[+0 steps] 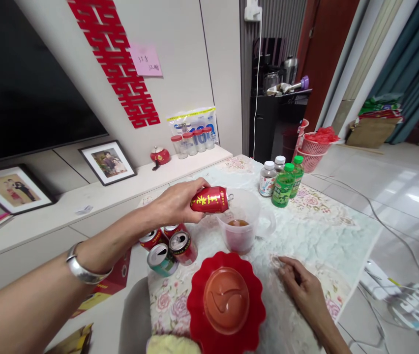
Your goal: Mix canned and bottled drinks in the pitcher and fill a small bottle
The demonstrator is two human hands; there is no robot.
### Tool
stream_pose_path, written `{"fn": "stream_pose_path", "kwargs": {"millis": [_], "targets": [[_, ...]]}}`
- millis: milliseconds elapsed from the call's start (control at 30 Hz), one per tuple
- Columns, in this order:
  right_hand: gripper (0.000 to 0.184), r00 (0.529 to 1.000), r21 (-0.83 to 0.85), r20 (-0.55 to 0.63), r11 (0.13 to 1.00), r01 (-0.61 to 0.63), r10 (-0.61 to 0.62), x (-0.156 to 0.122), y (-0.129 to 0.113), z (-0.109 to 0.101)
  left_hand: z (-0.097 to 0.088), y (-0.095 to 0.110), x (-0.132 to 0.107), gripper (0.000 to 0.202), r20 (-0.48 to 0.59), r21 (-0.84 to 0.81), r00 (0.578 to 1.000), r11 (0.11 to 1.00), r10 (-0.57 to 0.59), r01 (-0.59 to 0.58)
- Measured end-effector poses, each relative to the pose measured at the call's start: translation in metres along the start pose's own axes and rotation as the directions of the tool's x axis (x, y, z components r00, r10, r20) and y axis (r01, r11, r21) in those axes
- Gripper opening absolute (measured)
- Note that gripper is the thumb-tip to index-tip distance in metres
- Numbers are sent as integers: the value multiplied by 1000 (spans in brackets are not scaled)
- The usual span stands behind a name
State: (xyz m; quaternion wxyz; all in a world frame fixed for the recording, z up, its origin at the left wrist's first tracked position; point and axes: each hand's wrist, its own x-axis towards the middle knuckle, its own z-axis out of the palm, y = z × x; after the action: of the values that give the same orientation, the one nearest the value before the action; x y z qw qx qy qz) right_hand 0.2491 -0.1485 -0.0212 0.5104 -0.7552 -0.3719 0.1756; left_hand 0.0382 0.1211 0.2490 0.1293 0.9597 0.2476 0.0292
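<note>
The left hand (182, 201), arm reaching from eight o'clock, clasps a red drink can (211, 200) tipped towards three o'clock over the translucent jug (237, 238); its fingertips are mostly hidden. At the jug's five o'clock, the right hand (301, 287) lies loosely spread at the surface (316, 241), forearm cut off.

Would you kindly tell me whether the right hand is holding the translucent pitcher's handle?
No, the right hand is over the floral tablecloth, visibly apart from the handle of the translucent pitcher.
</note>
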Motion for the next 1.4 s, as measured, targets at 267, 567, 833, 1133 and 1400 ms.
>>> {"fn": "stream_pose_path", "kwargs": {"millis": [267,567,833,1133,1400], "targets": [[49,1000,0,1,1000,-2,2,1,-1,0,-9,7,7,46,41,89,999,996,0,-4],[47,1000,4,-12,1000,-3,3,1,-2,0,-16,6,9,47,60,190,998,981,18,-29],[46,1000,9,-15,1000,8,-8,0,-5,-1,-24,11,11,54,71,240,997,971,-6,-11],[46,1000,12,-22,1000,10,-9,1,-6,0,-29,19,13,56,97,349,995,937,-24,-11],[48,1000,8,-20,1000,7,-7,1,-7,0,-31,25,17,49,111,407,994,913,-1,-44]]}}
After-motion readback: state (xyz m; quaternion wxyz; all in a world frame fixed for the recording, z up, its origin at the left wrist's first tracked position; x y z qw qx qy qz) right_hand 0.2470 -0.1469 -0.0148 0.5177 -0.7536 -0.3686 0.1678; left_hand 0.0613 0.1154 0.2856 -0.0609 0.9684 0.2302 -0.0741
